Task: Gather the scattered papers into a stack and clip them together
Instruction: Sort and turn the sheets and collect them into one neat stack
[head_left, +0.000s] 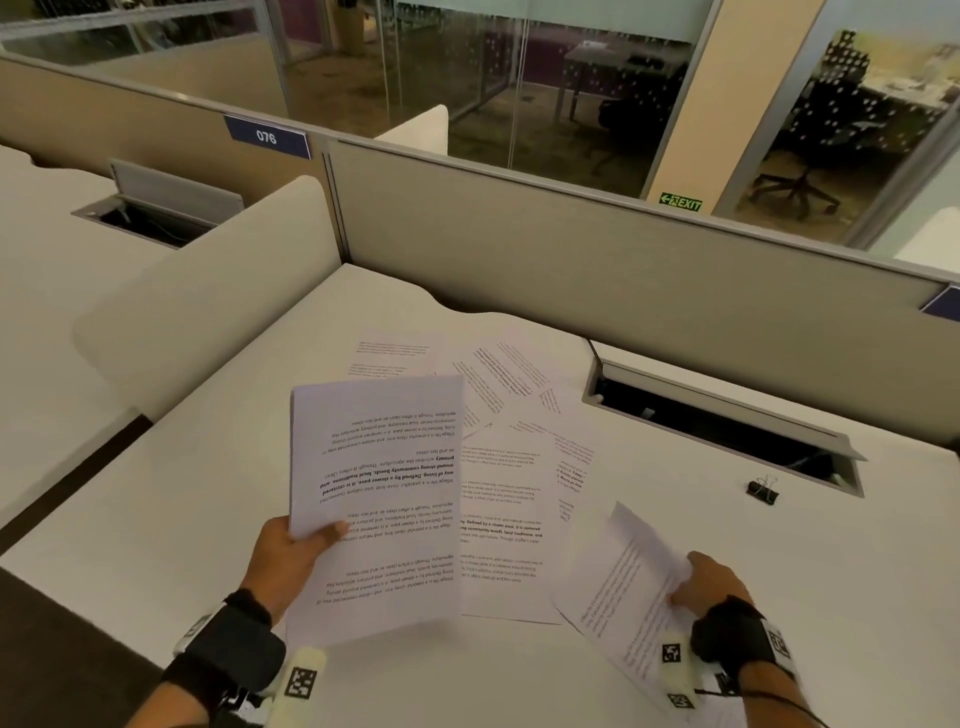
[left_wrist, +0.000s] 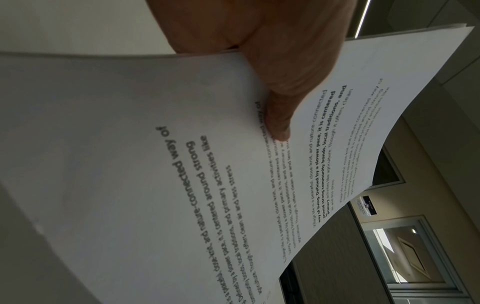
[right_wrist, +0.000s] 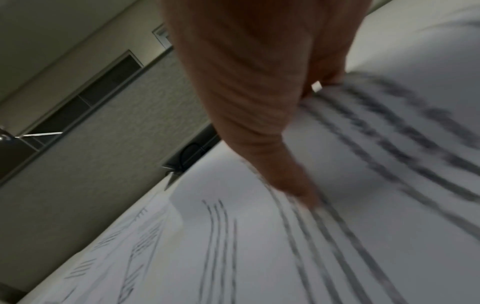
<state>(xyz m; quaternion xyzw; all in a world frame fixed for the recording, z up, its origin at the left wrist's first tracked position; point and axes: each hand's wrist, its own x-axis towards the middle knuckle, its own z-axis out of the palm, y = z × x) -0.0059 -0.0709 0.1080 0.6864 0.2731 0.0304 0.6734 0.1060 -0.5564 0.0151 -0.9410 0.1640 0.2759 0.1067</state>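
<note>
My left hand (head_left: 291, 545) pinches gathered stack (head_left: 379, 499); right hand (head_left: 711, 579) grips loose sheet (head_left: 623, 577), lower right; risk: thumb-only pinch lets sheets fan, slip

Right wrist view motion-blurred: print on the sheet (right_wrist: 337, 226) is unreadable streaks, and the right hand (right_wrist: 246, 92) runs off the top edge. Left wrist view: left hand (left_wrist: 259, 51) cut off at top, fingers hidden behind the held stack (left_wrist: 155, 144). Head view: text on the scattered papers (head_left: 498, 519) too small to read; binder clip (head_left: 762, 492) tiny, detail unclear.
</note>
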